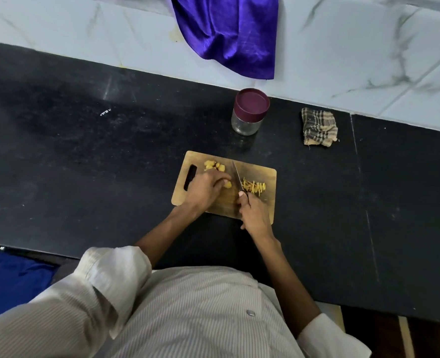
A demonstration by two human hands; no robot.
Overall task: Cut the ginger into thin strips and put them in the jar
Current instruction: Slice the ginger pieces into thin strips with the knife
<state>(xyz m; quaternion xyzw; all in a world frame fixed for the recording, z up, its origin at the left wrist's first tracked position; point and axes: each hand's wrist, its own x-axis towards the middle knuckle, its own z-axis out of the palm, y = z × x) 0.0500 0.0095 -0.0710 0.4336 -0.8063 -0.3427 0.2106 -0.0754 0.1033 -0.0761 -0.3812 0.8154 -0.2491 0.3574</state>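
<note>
Wooden board, clear glass jar, shiny purple cloth

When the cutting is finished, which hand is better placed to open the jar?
Left, probably. The right hand grips the knife, while the left hand only holds a ginger piece on the cutting board, easily released. The jar, lid on, stands just beyond the board.

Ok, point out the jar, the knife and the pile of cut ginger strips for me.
jar [245,122]: head view, on its clear glass body below the maroon lid.
knife [237,177]: head view, on the middle of the blade.
cut ginger strips [254,186]: head view, on the centre of the pile.
</note>
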